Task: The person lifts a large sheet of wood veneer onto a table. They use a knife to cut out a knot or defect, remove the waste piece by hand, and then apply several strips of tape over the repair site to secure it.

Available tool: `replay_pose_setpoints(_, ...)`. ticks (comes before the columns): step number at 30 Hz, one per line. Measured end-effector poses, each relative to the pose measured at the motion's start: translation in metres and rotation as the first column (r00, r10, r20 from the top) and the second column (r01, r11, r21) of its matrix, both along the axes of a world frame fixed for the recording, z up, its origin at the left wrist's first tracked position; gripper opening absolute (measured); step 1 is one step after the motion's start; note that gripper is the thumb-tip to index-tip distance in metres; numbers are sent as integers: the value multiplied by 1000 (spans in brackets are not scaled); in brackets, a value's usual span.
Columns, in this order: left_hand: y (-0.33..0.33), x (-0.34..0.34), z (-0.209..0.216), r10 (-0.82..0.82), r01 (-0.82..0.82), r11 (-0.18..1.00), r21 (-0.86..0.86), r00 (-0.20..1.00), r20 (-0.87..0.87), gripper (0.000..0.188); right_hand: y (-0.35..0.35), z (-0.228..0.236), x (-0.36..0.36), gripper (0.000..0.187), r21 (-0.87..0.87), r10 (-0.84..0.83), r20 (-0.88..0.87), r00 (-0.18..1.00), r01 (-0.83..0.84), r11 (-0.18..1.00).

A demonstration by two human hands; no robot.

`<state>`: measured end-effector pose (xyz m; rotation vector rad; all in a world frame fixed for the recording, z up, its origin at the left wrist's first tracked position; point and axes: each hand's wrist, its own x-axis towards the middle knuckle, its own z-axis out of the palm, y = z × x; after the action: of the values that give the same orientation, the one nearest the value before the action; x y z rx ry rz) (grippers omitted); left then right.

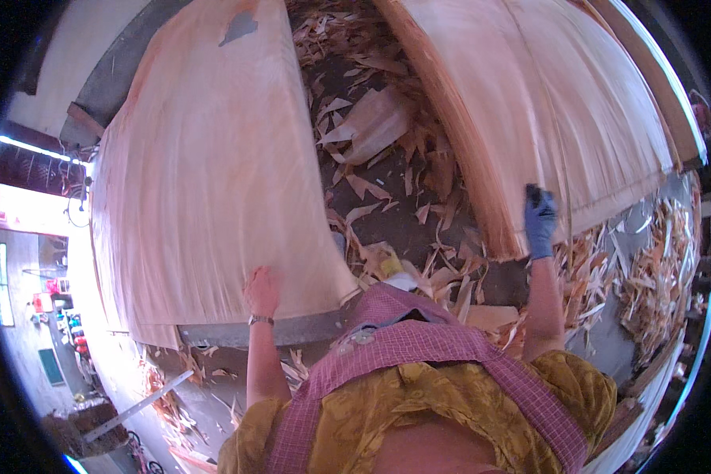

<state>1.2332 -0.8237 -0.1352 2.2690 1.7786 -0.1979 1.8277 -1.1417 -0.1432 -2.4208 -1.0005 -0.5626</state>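
A broad stack of thin, pale wood veneer sheets (213, 182) lies on the left, its top sheet slightly rippled. Over its near edge is my bare left hand (262, 291), a little blurred, fingers loosely apart and nothing seen in them. To the right lies a second veneer stack (584, 103) with a rough, reddish layered side. My right hand (539, 225), in a blue-grey glove, is at that stack's near end. Its fingers look closed around a small dark shape, which I cannot identify; it could also be the glove's dark fingertips.
Torn veneer scraps (375, 122) litter the gap between the stacks, and more shavings (656, 276) lie at the right. A grey slab edge (237, 332) shows beneath the left stack. At the lower left is a long pale bar (138, 404). Red and blue items (75, 332) stand farther left.
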Motion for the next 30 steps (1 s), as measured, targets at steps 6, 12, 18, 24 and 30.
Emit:
replay_pose_setpoints(6, 67, 60, -13, 260, -288, 929, 231, 955, 142, 36, 150, -80, -35, 33, -181, 155, -564, 811, -304, 935)
replay_pose_setpoints(12, 231, 217, -40, -80, 13, 952, 306, 975, 208, 47, 263, -100, -6, 42, -322, 93, -750, 655, -485, 813)
replay_pose_setpoints(18, 439, 319, -97, -234, 150, 931, 333, 944, 231, 52, 412, -193, 70, 42, -206, 35, -915, 402, -539, 816)
replay_pose_setpoints(24, 585, 387, -125, -168, 115, 823, 557, 985, 46, 53, 523, -387, 142, 41, -216, -118, -962, 246, -425, 879)
replay_pose_setpoints(30, 639, 394, -144, -77, 9, 903, 429, 987, 142, 54, 551, -604, 199, 65, -332, -250, -934, 255, -363, 871)
